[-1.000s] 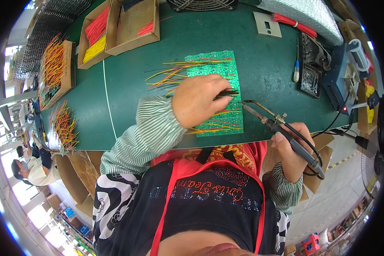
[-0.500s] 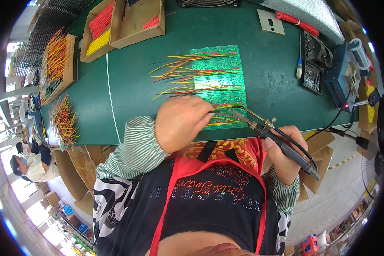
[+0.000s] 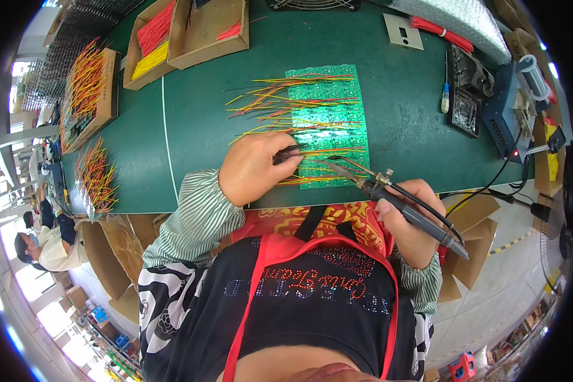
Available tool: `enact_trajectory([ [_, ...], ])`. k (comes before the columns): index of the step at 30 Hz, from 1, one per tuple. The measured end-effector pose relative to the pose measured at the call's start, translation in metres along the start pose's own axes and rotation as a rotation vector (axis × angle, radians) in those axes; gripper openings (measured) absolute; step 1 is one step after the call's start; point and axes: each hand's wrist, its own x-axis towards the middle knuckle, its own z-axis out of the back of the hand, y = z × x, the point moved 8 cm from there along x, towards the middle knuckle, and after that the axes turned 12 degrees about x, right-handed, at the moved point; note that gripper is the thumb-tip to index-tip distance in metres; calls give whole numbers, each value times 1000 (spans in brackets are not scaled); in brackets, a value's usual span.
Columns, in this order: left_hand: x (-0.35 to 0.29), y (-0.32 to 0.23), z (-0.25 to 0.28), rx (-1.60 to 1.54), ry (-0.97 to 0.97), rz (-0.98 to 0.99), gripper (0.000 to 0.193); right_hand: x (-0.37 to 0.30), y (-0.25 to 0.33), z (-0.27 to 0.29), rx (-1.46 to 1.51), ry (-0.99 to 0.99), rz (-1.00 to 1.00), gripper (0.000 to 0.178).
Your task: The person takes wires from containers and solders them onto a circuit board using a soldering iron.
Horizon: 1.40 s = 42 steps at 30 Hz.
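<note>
A panel of green circuit boards lies on the table before me, with rows of red, yellow and black wires running across it and off its left side. My left hand is closed at the panel's lower left edge, pinching a small bunch of black wires. A soldering iron with a solder feed tube sits in the grip of my right hand. Its tip points up and left over the lower rows of the panel, close to the left fingertips. Whether the tip touches a joint is too small to tell.
Cardboard trays of red and yellow wires stand at the far left, near a box of wired boards. More wired boards lie by the left edge. At right are a brush, a black tray and a blue solder feeder.
My left hand has drawn back left, away from the iron's tip, and the bunch of black wires in it now shows. The iron has shifted slightly left and up with my right hand.
</note>
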Motion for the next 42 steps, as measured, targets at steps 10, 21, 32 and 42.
enact_trajectory([
  [10, 2, -14, 6, 84, 68, -144, 17, 3, 1, 1, -4, -5, -4, 17],
  [21, 5, -33, -10, 160, 218, -284, 16, 0, 4, 15, -44, -60, -5, 18],
  [32, 8, -32, -1, 98, -10, -189, 15, 1, 3, 16, -59, -60, 5, 18],
  [42, 11, -67, -15, 570, 99, -442, 6, -8, 5, 32, 15, -144, 10, 17],
])
